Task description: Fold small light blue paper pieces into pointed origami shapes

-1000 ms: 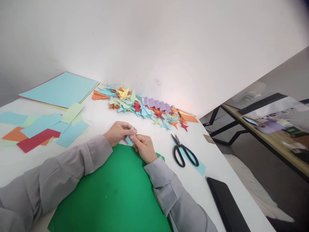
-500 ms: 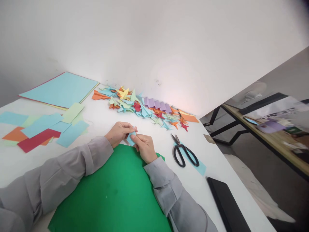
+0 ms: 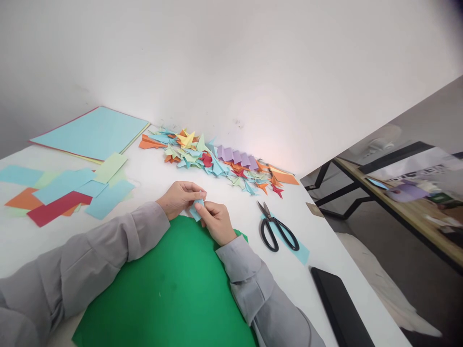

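Between my two hands is a small folded piece of light blue paper. My left hand pinches its upper end with thumb and fingertips. Lower down, my right hand grips it, the thumb pressed on its face. Both hands are above the far edge of a green sheet that lies on the white table. To the right of my right hand, black-handled scissors rest partly on a light blue paper strip. The fingers under the paper are hidden.
Loose coloured paper rectangles lie at left, below a stack of large sheets. Folded paper shapes are heaped along the wall. A black flat object lies near the right table edge. Beyond stands a wooden-topped desk.
The blue paper has tilted slightly between my fingers, and my right thumb has shifted a little on it. The view has moved slightly; the rest lies as before.
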A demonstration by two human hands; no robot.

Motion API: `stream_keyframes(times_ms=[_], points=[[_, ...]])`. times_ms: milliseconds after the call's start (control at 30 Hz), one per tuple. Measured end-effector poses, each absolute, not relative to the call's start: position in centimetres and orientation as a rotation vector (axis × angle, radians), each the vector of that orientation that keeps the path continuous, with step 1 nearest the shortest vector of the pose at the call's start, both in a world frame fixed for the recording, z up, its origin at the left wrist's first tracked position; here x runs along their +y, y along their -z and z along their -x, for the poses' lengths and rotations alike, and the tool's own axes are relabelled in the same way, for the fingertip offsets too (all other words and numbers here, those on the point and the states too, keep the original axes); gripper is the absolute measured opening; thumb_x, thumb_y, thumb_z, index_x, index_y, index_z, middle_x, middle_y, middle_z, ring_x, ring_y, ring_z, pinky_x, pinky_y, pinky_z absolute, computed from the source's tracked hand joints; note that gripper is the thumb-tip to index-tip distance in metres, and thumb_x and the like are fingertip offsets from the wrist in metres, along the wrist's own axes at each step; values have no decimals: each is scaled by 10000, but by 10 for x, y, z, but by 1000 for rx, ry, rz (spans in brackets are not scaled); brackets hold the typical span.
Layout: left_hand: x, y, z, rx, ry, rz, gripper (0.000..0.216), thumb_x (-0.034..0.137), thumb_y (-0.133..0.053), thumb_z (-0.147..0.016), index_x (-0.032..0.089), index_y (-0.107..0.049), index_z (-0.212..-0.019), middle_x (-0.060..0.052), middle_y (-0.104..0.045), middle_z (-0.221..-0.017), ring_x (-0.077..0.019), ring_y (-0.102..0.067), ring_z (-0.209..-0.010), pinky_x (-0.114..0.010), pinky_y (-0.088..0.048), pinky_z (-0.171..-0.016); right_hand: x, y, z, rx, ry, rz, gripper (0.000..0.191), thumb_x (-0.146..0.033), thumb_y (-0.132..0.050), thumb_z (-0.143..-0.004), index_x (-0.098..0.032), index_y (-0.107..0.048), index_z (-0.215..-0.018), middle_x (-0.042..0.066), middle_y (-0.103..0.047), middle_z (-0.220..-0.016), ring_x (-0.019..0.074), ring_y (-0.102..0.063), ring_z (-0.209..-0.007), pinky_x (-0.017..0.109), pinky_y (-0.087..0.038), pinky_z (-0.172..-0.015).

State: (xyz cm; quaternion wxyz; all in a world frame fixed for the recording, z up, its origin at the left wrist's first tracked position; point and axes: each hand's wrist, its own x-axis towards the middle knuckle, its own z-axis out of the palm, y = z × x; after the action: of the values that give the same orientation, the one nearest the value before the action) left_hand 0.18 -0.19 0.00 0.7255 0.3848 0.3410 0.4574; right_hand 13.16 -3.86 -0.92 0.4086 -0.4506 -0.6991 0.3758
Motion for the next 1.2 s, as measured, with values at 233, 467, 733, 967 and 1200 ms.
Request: stream_keyframes(times_ms=[233, 467, 733, 967, 1200], points=[[-1, 3, -2, 749, -1007, -885, 191, 231, -767, -512, 120, -655, -621, 5, -572, -523, -94, -510, -494, -228, -391, -469, -37, 13, -132, -1708, -940, 1190, 451, -471, -453, -804, -186, -412, -458, -39, -421, -380, 77, -362, -376, 213, -283, -383], [-1, 0, -1, 765, -938, -879, 197, 226, -768, -493, 102, -641, -578, -12, -580, -517, -100, -524, -491, -230, -414, -474, -38, 11, -132, -1631, -1077, 1191, 431, -402, -483, -786, -178, -429, -421, -50, -395, -350, 70, -330, -340, 222, -243, -371], [-2, -1, -1, 776, -889, -886, 203, 235, -768, -491, 101, -635, -566, -18, -587, -518, -94, -525, -484, -220, -413, -475, -39, 10, -132, -1611, -1062, 1167, 410, -355, -480, -769, -181, -407, -405, -46, -388, -358, 76, -337, -357, 233, -244, -387], [-4, -6, 1, 762, -883, -914, 439, 198, -741, -544, 122, -625, -960, 57, -508, -454, -40, -392, -367, -183, -295, -377, -41, 10, -131, -1702, -946, 1169, 441, -357, -456, -795, -189, -355, -400, -43, -358, -380, 83, -322, -395, 241, -259, -421], [-1, -3, 2, 748, -869, -862, 467, 183, -721, -562, 102, -605, -1007, 42, -506, -497, -55, -423, -395, -188, -275, -364, -38, 14, -130, -1804, -752, 1143, 444, -355, -439, -815, -194, -285, -430, -53, -275, -419, 80, -267, -421, 244, -233, -438]])
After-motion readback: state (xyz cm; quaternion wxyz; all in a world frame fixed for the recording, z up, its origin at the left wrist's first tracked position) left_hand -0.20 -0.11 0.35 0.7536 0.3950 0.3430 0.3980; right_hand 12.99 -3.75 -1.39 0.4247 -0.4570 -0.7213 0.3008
